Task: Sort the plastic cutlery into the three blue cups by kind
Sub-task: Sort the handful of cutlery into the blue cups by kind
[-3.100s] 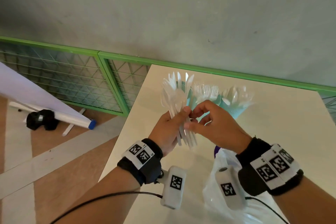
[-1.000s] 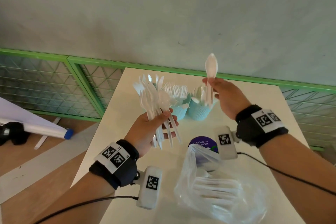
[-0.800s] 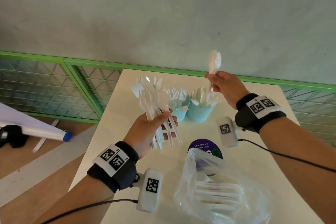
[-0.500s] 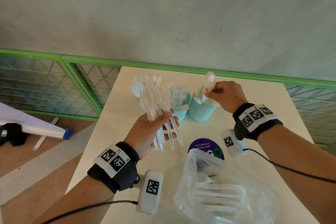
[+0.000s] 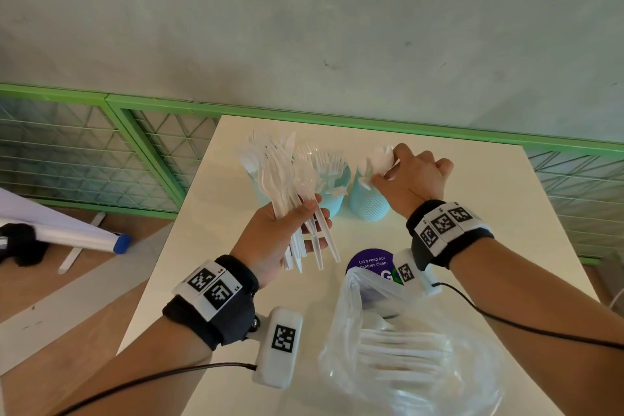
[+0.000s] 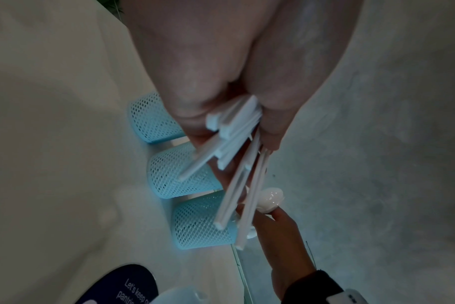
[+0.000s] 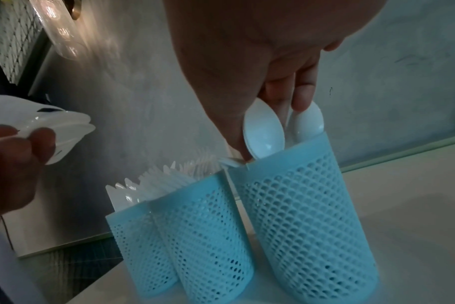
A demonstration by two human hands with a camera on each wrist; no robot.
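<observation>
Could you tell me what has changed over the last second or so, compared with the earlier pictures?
The right hand has come down from head height, lowering its spoon bowl-up into the rightmost blue cup, fingers still touching it. The left hand keeps gripping the mixed cutlery bundle; the plastic bag lies where it was.

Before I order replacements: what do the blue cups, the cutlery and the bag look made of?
Blue cups: seemingly moulded plastic, matte, with walls pierced in a regular mesh.
Cutlery in the left hand: white plastic, glossy; the spoon bowls show highlights.
Bag: thin clear plastic film, crinkled, with cutlery visible through it.
</observation>
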